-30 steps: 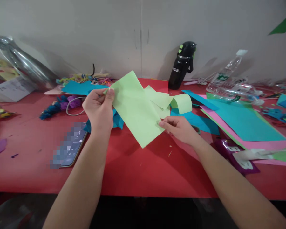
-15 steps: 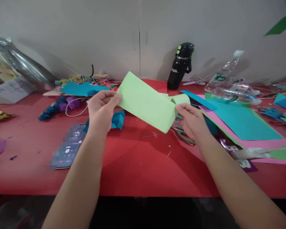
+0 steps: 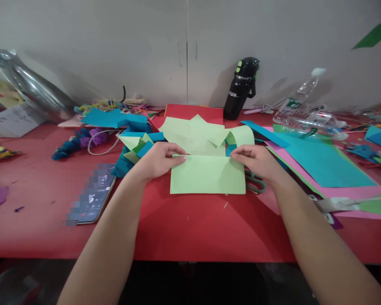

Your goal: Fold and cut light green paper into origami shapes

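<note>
Both hands pinch the far edge of a light green sheet of paper [image 3: 208, 176], which is held low over the red tabletop. My left hand [image 3: 161, 160] is closed on its upper left part, thumb on the near face. At the upper right corner my right hand [image 3: 254, 160] grips it the same way. Behind the sheet are more light green paper pieces [image 3: 184, 131], one curled into a loop [image 3: 246, 134]. Blue and green folded paper [image 3: 131, 154] sits beside my left hand. Scissors [image 3: 257, 184] show partly beneath my right hand.
A phone [image 3: 97, 197] lies left of my left forearm. Blue paper sheets [image 3: 324, 161] are stacked over pink ones on the right. Along the wall stand a black bottle [image 3: 240, 89], clear plastic bottles [image 3: 300, 97] and a silver jug [image 3: 34, 87].
The green sheet has turned from a slant to level and come down lower. My right hand has moved from its lower corner to the upper right, uncovering the paper pieces behind.
</note>
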{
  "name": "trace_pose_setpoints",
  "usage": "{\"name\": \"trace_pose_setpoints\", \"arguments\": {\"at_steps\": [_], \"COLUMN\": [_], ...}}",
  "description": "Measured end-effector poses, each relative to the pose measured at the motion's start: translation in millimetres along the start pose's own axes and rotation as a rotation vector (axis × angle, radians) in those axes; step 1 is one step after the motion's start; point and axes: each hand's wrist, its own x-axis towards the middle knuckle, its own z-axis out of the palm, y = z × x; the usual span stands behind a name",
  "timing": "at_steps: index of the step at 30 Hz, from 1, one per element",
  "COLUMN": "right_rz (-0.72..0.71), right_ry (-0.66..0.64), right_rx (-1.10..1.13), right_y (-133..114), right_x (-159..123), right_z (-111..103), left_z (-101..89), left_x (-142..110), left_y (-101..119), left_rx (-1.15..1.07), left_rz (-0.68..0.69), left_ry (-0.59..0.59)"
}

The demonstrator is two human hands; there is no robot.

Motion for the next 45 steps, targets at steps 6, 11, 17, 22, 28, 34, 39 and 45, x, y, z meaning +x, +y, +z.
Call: {"name": "trace_pose_setpoints", "arguments": {"at_steps": [6,11,17,22,28,34,39,45], "right_rz": [-0.097,-0.203,-0.226,-0.284,-0.276,-0.242,-0.23,-0.321], "right_ry": [-0.396,-0.506,-0.476,-0.457,-0.411,-0.146,0.143,0.211], "right_rx": [-0.221,-0.317,-0.339,-0.376,-0.367,-0.393,-0.473,-0.211], "right_y": [-16,-19,-17,-19,-14,-3,11,5], "right_x": [-12,-18,-20,-22,-17,-5,7,5], "right_z": [15,29,35,45,41,14,-1,4], "left_z": [7.7,21.1,36.2,47.1,32.1,3.8,1.2,0.5], "left_x": [-3,-3,-3,-5,-4,-2,0,2], "left_y": [10,13,15,20,19,8,1,1], "left_rx": [0.065,0.075,0.056,0.082,0.221,0.284,0.241,0.237], "left_rz": [0.023,0.057,0.117,0.146,0.153,0.14,0.151,0.16], "left_ry": [-0.239,-0.391,-0.36,-0.388,-0.204,0.035,0.131,0.189]}}
